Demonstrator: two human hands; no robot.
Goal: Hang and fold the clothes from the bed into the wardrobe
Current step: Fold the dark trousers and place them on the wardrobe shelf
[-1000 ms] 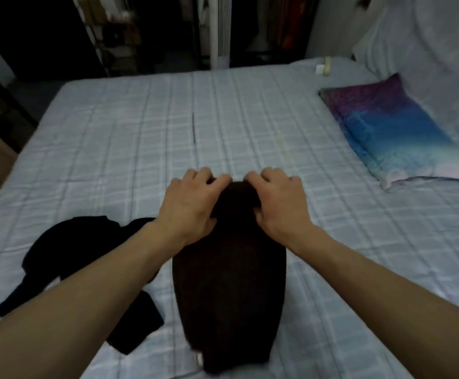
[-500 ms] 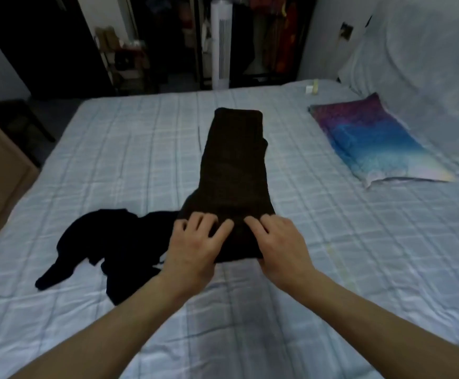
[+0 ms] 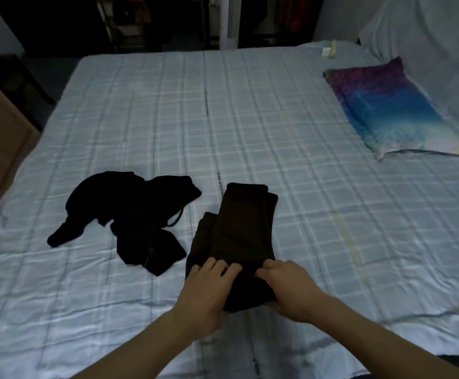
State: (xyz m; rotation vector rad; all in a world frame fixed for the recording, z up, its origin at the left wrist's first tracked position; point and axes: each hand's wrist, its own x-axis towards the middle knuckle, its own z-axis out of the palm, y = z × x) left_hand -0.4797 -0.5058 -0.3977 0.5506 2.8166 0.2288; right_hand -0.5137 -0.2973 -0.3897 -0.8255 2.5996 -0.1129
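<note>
Both hands grip the near end of the folded brown garment (image 3: 243, 231) on the bed (image 3: 305, 187): left hand (image 3: 209, 291) and right hand (image 3: 291, 288), fingers curled onto the cloth.

The brown garment (image 3: 242, 228) now lies shorter than 0.5 s ago, with its far end doubled back. The left hand (image 3: 206, 294) and right hand (image 3: 291, 288) change from flat pressing to a grip on its near edge.
</note>
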